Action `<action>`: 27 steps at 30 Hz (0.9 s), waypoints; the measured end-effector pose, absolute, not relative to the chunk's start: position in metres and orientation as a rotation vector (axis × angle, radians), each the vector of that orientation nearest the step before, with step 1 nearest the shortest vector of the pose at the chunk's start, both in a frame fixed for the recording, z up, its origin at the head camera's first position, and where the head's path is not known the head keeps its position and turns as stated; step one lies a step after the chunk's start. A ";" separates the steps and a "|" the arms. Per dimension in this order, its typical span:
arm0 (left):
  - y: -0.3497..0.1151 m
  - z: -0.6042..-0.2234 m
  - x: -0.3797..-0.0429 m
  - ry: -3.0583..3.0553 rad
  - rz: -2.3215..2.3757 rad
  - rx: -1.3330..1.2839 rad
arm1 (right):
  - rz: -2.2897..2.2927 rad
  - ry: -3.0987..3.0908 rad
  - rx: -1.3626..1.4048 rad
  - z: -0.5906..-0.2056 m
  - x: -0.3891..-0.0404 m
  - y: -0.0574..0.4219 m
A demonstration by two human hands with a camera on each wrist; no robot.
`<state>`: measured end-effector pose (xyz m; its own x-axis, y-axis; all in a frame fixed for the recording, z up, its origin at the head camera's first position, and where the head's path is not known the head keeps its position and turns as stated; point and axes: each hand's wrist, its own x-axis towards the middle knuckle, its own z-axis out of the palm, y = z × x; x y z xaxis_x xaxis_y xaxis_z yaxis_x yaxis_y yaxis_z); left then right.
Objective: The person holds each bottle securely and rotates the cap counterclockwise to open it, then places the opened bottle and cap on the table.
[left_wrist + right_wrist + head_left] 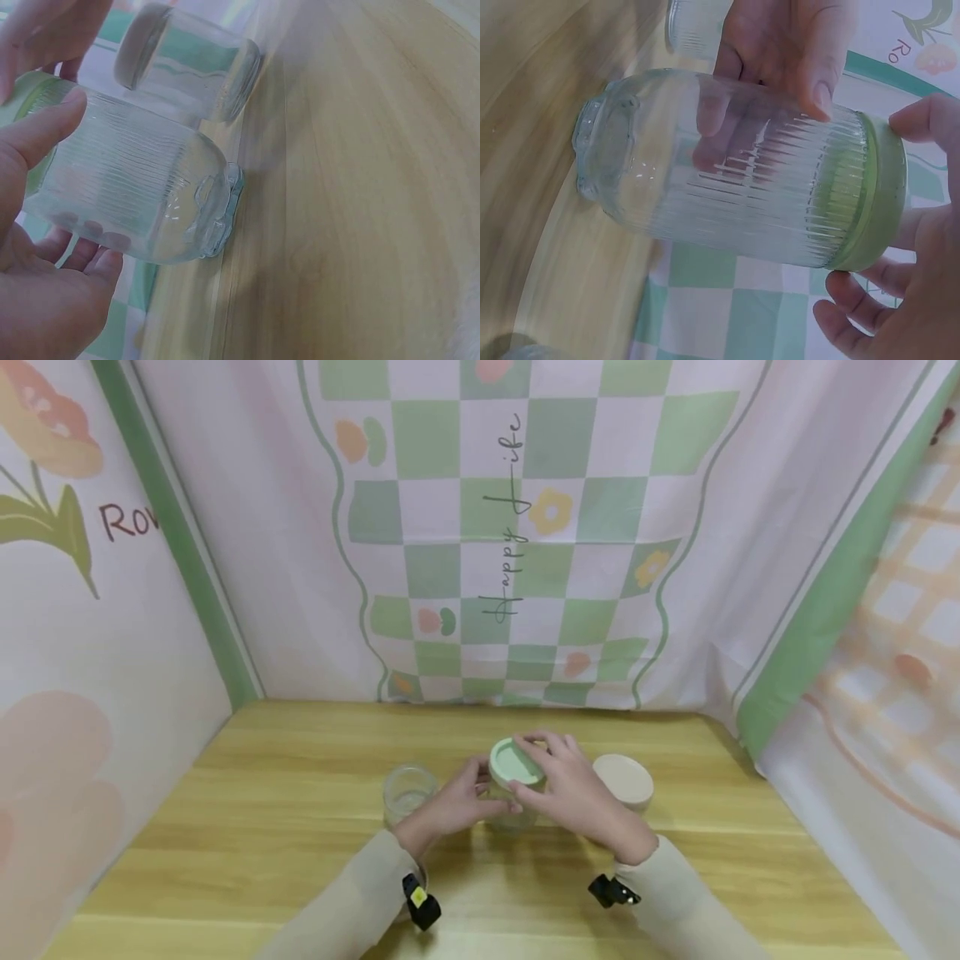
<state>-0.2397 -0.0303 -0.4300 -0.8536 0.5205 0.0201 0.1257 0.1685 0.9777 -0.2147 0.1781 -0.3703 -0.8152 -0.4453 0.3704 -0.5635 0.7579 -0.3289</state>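
Note:
A clear glass jar (682, 202) with fine ribbed sides stands upright between my two hands, a light green lid (516, 762) on its mouth. My left hand (457, 797) grips the jar body from the left, its thumb on the near side and fingers behind the glass. From the right, my right hand (573, 789) holds the lid by its rim, thumb and fingers spread around the edge. In the left wrist view, the jar's scalloped foot (225, 214) is close to the table. The jar looks see-through, with no contents showing.
A lidless glass jar (408, 785) stands left of my left hand. Beyond my right hand is a glass jar with a beige lid (624, 781). The wooden table (300, 827) meets curtains (285, 610) at the back and sides. Another object is mostly hidden under my left wrist.

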 end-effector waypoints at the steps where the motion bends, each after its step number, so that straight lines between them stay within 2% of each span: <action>1: -0.030 -0.430 -0.240 2.126 1.735 0.620 | 0.635 -2.687 0.798 -0.371 -0.215 0.179; 12: -0.030 -0.434 -0.242 2.104 1.749 0.617 | 0.776 -2.731 0.838 -0.368 -0.211 0.188; 27: -0.030 -0.432 -0.241 2.119 1.743 0.608 | 0.618 -2.692 0.727 -0.362 -0.211 0.188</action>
<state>-0.2415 -0.0304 -0.4318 -0.8545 0.5193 0.0159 0.1157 0.1605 0.9802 -0.2107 0.1881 -0.3623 -0.8325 -0.4090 0.3737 -0.5310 0.7813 -0.3280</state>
